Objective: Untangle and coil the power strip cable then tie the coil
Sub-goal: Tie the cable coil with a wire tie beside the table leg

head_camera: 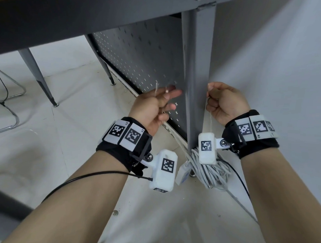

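Soft, even daylight filled the room, leaving the pale tiled floor (68, 129) bright and the underside of the dark grey metal desk (50, 24) dim. The wide lens bowed the edges, and fingertips looked slightly blurred.

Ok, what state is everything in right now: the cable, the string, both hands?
Cable: coiled in a bundle on the floor at the desk leg.
String: thin, runs down from the right hand towards the coil; another end is at the left hand; no finished knot visible.
Left hand: raised, pinches a string end, other fingers extended.
Right hand: fist curled round the string.
Power strip: cannot tell, mostly hidden.
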The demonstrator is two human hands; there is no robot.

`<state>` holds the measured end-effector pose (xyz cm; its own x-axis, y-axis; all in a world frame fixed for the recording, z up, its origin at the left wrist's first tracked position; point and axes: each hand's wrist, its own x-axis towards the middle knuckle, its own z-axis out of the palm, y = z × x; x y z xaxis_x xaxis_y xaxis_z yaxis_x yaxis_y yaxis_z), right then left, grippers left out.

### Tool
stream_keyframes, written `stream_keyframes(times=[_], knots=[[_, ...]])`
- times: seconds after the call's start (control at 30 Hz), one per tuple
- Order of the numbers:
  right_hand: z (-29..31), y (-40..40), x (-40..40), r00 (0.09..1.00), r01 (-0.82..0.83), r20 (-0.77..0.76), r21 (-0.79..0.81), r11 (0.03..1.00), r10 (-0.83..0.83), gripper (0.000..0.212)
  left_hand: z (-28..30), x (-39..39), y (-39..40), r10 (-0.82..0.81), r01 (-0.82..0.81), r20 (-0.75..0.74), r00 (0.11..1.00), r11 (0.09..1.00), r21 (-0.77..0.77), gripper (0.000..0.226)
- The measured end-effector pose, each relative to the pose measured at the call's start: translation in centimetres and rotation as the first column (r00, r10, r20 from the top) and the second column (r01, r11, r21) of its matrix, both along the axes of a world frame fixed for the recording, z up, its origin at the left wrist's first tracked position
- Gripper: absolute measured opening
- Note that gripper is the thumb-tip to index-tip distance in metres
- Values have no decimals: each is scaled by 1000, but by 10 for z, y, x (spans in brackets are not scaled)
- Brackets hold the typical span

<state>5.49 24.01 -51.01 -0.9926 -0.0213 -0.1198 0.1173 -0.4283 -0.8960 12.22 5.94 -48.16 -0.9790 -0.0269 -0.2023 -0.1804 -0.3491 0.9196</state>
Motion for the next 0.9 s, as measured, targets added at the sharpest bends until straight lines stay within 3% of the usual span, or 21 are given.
stream_keyframes(times=[0.1,0.17,0.5,0.9], knots=[[-2,0,0,1000,7,3,2,1000,-7,30,1,-2,-1,21,-21,2,1000,998,67,41],[-2,0,0,1000,2,-1,14,1000,-2,30,1,-2,0,55,-56,19,998,997,46,34],[-7,10,3,1000,-30,0,135,990,30,34,-6,-1,5,-26,-26,-145,989,938,-346,28],[-11,6,10,997,-72,33,203,977,66,34,-13,-8,17,106,-144,-132,986,933,-329,23]])
